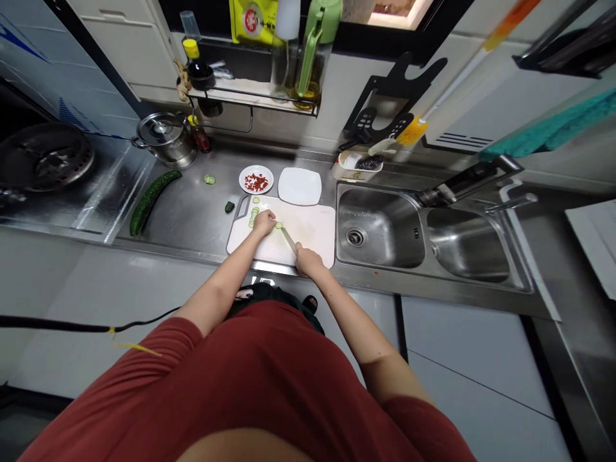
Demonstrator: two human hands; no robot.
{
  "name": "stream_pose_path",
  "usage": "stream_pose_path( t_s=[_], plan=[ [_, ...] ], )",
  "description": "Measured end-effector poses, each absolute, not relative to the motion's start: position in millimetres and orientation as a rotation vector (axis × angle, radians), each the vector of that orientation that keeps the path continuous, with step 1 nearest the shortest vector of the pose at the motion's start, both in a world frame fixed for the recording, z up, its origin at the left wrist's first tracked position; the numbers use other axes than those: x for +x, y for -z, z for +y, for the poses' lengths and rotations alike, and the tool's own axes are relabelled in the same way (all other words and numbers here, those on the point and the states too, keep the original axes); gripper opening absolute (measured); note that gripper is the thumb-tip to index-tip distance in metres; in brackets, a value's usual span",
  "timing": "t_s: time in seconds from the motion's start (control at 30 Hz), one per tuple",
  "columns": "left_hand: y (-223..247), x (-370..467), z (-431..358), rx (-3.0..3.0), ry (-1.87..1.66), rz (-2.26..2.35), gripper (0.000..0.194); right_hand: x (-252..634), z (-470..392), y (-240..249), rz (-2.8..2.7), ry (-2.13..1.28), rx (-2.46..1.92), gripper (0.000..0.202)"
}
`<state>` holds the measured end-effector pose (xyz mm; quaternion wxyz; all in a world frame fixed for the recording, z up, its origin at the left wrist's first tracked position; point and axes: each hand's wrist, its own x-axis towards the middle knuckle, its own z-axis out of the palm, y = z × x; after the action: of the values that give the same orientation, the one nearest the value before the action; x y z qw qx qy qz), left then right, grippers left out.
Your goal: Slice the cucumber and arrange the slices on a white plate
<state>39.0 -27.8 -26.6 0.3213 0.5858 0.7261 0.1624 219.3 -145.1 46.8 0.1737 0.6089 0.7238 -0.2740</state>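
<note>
Site: kitchen; whether household or commercial cannot be told. Evidence: stainless-steel counter (202, 218) with double-bowl sink (385, 247) and faucet (457, 183) set into its right part. Lidded steel pot (172, 146) stands at the back, left. Rack (245, 92) above carries a yellow-capped dark bottle (197, 69) and a green-topped oil dispenser (312, 58). Food preparation on the counter: white cutting board (310, 231) bearing cucumber slices (254, 215); long cucumber (149, 202) to its left; small white plate (242, 178) of chopped red pieces (256, 183) behind it. Pale cabinet fronts (462, 359) below.
</note>
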Motion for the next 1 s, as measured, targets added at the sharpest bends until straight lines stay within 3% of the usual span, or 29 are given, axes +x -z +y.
stream_pose_path(
  t_s=[0.43, 0.8, 1.0],
  plan=[
    [26, 51, -64, 1.862, -0.486, 1.910, 0.022, 239, -158, -47, 2.002, 0.806, 2.003, 0.034],
    [15, 55, -53, 1.766, -0.474, 1.869, 0.009, 254, -151, -41, 1.895, 0.760, 2.224, 0.042],
    [3, 59, -57, 1.641, -0.458, 1.874, 0.015, 255, -151, -44, 1.885, 0.747, 2.196, 0.040]
  ],
)
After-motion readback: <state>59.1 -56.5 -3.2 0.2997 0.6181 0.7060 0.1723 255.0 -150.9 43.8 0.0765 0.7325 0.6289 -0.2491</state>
